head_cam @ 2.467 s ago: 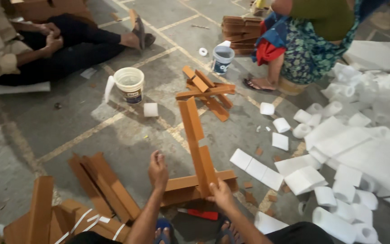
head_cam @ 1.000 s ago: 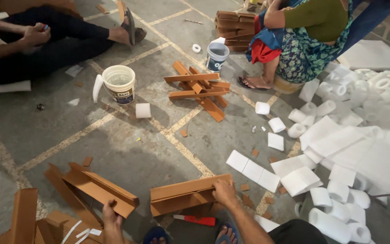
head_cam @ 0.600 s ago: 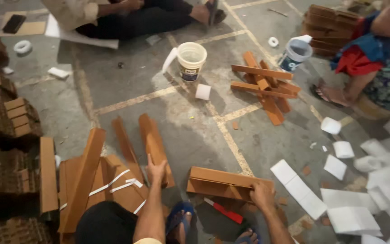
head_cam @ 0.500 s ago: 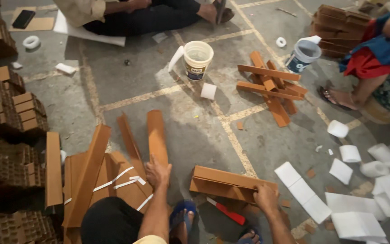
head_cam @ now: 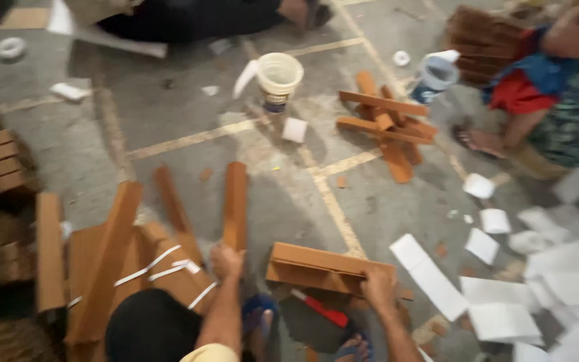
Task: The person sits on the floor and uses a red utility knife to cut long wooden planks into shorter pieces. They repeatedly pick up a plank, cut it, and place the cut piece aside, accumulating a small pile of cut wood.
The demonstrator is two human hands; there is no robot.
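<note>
On grey floor w/ pale lines, low centre: left hand (head_cam: 226,260) is closed round near end of a brown strip (head_cam: 236,204); strip runs away from the person, long axis nearly straight up-frame. Right hand (head_cam: 378,289) lies fingers-down on right end of a brown angle piece (head_cam: 326,268), gripping its edge; how tightly, can't tell, pic is blurred. That piece lies flat between the hands, long axis left-right, slightly down toward the right.

Left of the strip: another brown strip and a heap of brown boards (head_cam: 112,258) w/ white bands. Red-handled tool (head_cam: 323,310) on the floor just below the angle piece, near blue sandals (head_cam: 259,320). Beyond: white bucket (head_cam: 279,79), crossed brown pieces (head_cam: 387,124), blue-white jug (head_cam: 435,75). White foam sheets (head_cam: 504,295) scattered to the right. Two other people sit at far edge.
</note>
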